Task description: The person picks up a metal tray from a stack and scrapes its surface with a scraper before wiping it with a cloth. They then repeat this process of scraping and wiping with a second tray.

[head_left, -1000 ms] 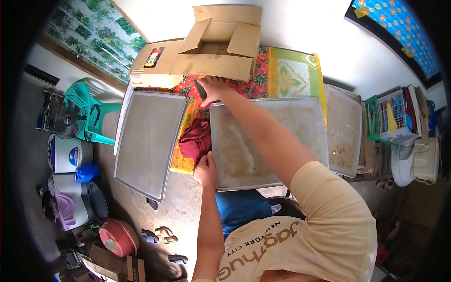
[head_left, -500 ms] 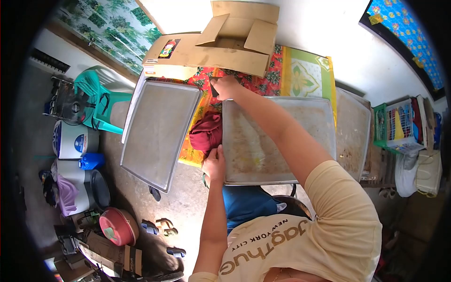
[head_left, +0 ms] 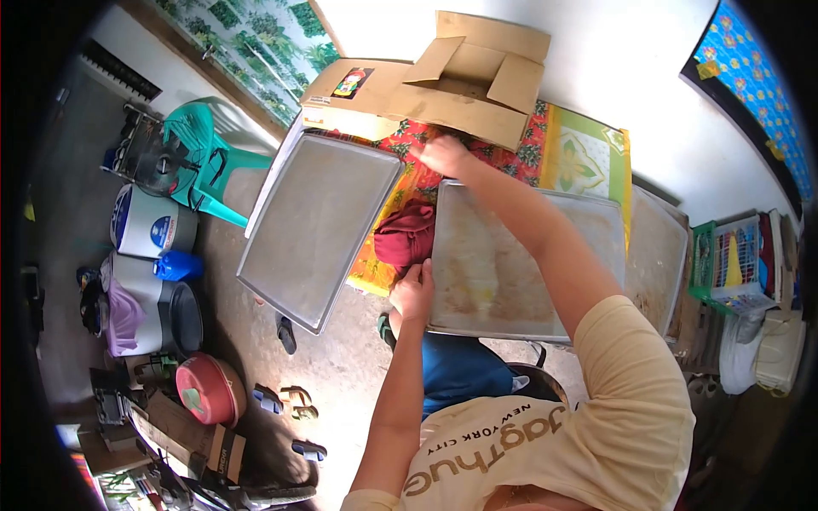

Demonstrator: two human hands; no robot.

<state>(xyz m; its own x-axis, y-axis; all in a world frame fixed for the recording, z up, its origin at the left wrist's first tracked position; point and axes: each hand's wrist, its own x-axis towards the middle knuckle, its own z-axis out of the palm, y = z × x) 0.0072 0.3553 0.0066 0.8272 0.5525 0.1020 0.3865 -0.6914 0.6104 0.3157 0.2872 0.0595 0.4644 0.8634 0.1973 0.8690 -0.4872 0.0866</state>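
- Left hand (head_left: 412, 292): fingers curled at the left edge of the stained tray (head_left: 490, 264); whether it grips, I cannot tell.
- Right hand (head_left: 445, 157): fingers bent, just beyond that tray's far-left corner; whether it holds anything is unclear.
- Maroon cloth (head_left: 405, 236): just beyond the left hand.
- Grey tray (head_left: 319, 230): left of both hands.
- Cardboard box (head_left: 409, 98): beyond the right hand, on the tabletop (head_left: 588, 166).

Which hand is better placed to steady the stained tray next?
The left hand, likely: it's at the left edge of the stained tray, while the right hand is past the far edge, near the cardboard box.
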